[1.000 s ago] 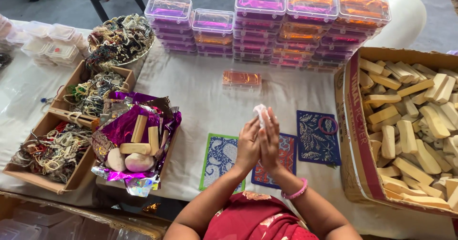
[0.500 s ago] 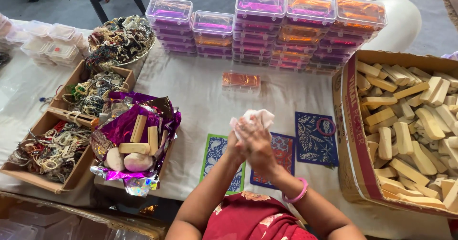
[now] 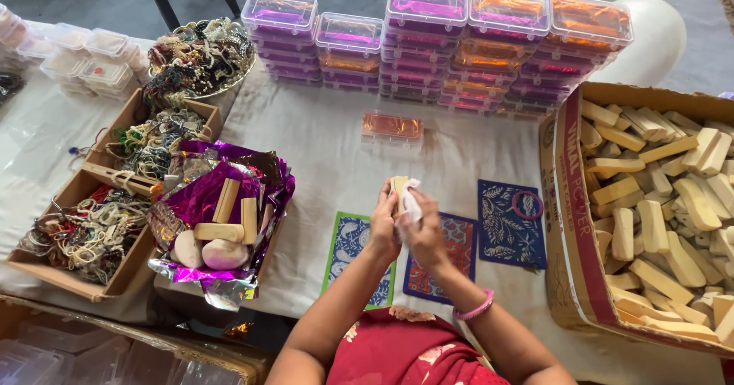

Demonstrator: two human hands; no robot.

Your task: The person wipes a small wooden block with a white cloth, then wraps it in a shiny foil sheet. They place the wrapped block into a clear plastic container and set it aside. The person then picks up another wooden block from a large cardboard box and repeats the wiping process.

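Note:
My left hand (image 3: pixel 384 224) and my right hand (image 3: pixel 423 232) meet above the white table cloth, close to my body. Between them I hold a small tan wooden block (image 3: pixel 398 185), upright, with a white cloth (image 3: pixel 410 204) pressed against its right side by my right hand. A pink bangle (image 3: pixel 474 309) circles my right wrist. Under my hands lie patterned cards: a green-edged blue one (image 3: pixel 348 243), a red-edged one (image 3: pixel 456 251) and a dark blue one (image 3: pixel 510 223) with a pink ring on it.
A big cardboard box (image 3: pixel 569 201) of tan wooden blocks stands at the right. A box lined with purple foil (image 3: pixel 218 217) holds a few blocks at the left, beside trays of jewellery (image 3: pixel 92 224). Stacked clear lidded cases (image 3: pixel 428 33) line the far side; one single case (image 3: pixel 391 128) lies apart.
My hands shifted slightly left and back. The white cloth, bunched over the top half a second ago, now lies against the block's right side, so the block's tan top shows.

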